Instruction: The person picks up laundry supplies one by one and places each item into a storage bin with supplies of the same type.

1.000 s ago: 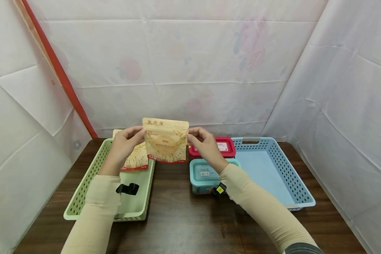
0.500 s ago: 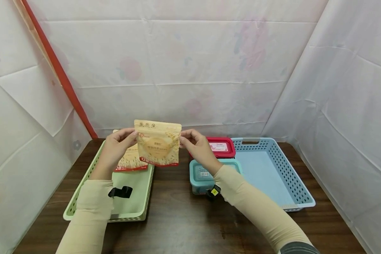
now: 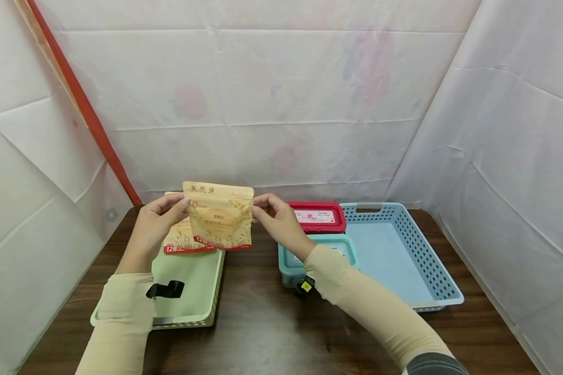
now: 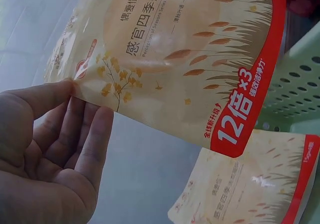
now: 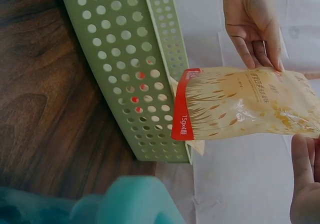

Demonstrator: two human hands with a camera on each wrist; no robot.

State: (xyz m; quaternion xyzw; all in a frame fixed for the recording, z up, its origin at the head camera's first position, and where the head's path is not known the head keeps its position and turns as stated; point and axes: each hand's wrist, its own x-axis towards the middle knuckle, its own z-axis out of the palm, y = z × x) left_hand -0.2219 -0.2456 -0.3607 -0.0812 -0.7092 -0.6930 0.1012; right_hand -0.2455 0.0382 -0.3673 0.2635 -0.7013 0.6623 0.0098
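My left hand point(image 3: 152, 226) pinches the left edge of a pale yellow laundry detergent pouch point(image 3: 220, 219) with a red bottom band. The right hand point(image 3: 283, 224) pinches its opposite edge, so the pouch hangs upright between both hands, front towards me. Behind and left of it, a matching second pouch point(image 3: 180, 242) leans at the back of the green basket point(image 3: 187, 297), partly covered. In the left wrist view, thumb and fingers of the left hand point(image 4: 60, 149) grip the held pouch point(image 4: 200, 44). The right wrist view shows the pouch point(image 5: 240, 104) above the basket's perforated side point(image 5: 125, 49).
Right of the middle stand a red-lidded box point(image 3: 316, 216) and a teal-lidded box point(image 3: 291, 265), the latter partly under my right forearm. A light blue basket point(image 3: 380, 255) lies at the right on the dark wood table point(image 3: 272, 333). White sheeting point(image 3: 281, 94) encloses the back and sides.
Both hands have carried the held pouch leftwards and slightly down, from beside the green basket to partly in front of the second pouch. The red-lidded box is less covered by my right hand.
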